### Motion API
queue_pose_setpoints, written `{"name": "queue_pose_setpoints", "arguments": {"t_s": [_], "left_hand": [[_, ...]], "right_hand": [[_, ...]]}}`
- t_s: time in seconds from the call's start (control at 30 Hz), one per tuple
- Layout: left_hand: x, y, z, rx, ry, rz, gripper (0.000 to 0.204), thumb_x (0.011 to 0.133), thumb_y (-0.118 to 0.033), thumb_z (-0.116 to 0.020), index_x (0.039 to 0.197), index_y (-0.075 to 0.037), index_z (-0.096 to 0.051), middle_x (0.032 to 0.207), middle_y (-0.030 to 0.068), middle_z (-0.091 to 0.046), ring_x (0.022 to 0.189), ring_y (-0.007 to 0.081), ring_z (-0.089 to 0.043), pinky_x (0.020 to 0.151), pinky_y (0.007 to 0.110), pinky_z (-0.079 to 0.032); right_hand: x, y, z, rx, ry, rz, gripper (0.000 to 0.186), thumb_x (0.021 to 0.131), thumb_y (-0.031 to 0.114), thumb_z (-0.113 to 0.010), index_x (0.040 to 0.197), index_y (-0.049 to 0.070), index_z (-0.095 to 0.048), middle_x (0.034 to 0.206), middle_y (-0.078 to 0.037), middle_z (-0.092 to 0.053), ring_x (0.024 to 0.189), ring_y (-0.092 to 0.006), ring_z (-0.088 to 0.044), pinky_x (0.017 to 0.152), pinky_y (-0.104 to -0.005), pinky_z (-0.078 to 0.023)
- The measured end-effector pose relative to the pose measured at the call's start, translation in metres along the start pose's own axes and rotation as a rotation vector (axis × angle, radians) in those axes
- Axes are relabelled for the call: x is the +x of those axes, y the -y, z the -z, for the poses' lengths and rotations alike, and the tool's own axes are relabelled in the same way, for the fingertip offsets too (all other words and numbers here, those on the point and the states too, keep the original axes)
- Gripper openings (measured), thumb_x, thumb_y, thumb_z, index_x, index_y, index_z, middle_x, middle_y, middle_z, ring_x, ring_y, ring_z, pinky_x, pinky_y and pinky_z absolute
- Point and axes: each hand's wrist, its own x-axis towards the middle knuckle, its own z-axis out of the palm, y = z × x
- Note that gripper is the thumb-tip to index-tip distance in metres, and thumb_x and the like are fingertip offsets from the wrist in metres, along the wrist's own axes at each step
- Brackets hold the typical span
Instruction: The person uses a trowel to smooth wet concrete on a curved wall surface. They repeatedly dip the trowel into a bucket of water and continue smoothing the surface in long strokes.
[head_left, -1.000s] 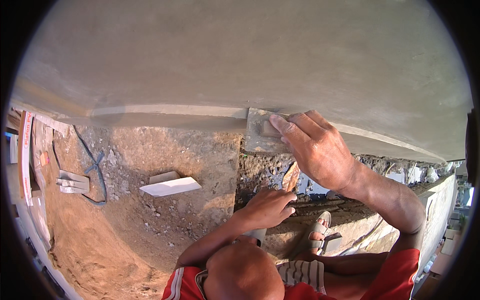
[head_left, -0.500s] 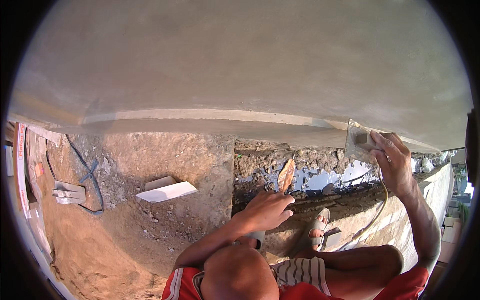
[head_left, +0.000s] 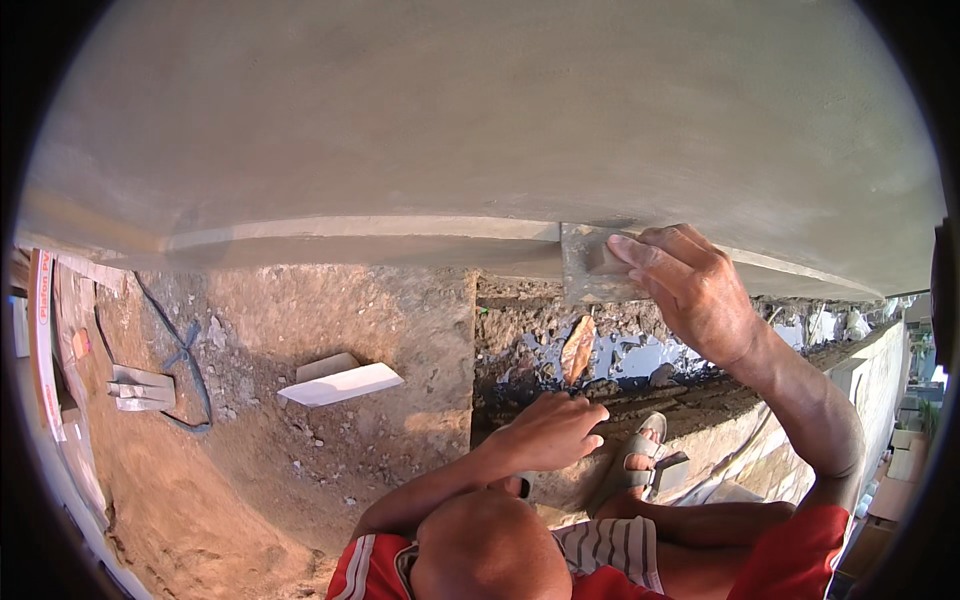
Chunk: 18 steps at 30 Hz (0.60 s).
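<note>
My right hand [head_left: 695, 290] is closed round the block grip of a plastering trowel [head_left: 585, 262]. The trowel's flat, mortar-stained plate lies against the ledge [head_left: 400, 228] along the foot of the smooth grey wall [head_left: 480, 110]. Lower down, my left hand [head_left: 552, 430] is curled, fingers bent and thumb out. Just beyond its fingers is a brown, leaf-shaped piece [head_left: 577, 350] over the wet trench. The inside of that hand is hidden, and whether it holds this piece cannot be made out.
A muddy trench with water [head_left: 640, 360] runs below the ledge. To the left, a white-faced angled block [head_left: 342, 384], a grey handled tool [head_left: 142, 388] and a dark cord [head_left: 185, 350] lie on dirt. A low concrete edge [head_left: 850, 375] borders the right.
My right hand has slid the trowel leftward along the ledge, from the right part toward the middle. My left hand has barely shifted.
</note>
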Motion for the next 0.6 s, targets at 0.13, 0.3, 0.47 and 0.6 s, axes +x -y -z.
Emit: {"name": "queue_pose_setpoints", "arguments": {"t_s": [0.13,0.3,0.47,0.6], "left_hand": [[-0.003,0.005,-0.002,0.009,-0.04,-0.006,0.042,0.098,-0.027,-0.059,0.132,-0.002,-0.057,0.123,0.0197,-0.065,0.117,0.0385,-0.06,0.101,0.049,-0.043],[0.005,-0.001,0.006,-0.003,0.01,0.026,0.043,0.098,-0.028,-0.059,0.132,-0.003,-0.057,0.121,0.019,-0.066,0.116,0.0379,-0.06,0.101,0.049,-0.043],[0.008,-0.002,0.003,0.023,0.024,-0.022,0.042,0.098,-0.028,-0.061,0.132,-0.002,-0.058,0.115,0.0199,-0.066,0.11,0.0382,-0.061,0.098,0.049,-0.044],[0.007,0.001,-0.002,0.025,-0.107,-0.116,0.038,0.096,-0.026,-0.062,0.123,0.001,-0.06,0.108,0.0223,-0.068,0.103,0.0401,-0.065,0.093,0.051,-0.047]], "right_hand": [[-0.079,-0.06,0.037,-0.029,0.039,-0.146,0.05,0.083,-0.004,-0.072,0.13,0.011,-0.065,0.103,-0.011,-0.07,0.091,-0.0285,-0.067,0.076,-0.038,-0.059],[-0.092,-0.05,0.084,-0.054,-0.001,-0.129,0.048,0.082,-0.004,-0.073,0.128,0.008,-0.066,0.1,-0.013,-0.07,0.088,-0.029,-0.067,0.072,-0.0385,-0.057],[-0.001,0.006,0.033,0.098,-0.047,0.141,0.051,0.08,-0.002,-0.073,0.129,0.005,-0.063,0.099,-0.013,-0.069,0.085,-0.0278,-0.066,0.07,-0.0384,-0.058],[0.044,0.03,-0.001,0.109,-0.093,0.236,0.058,0.077,-0.004,-0.072,0.133,0.006,-0.06,0.097,-0.011,-0.066,0.088,-0.0278,-0.066,0.071,-0.0386,-0.06]]}}
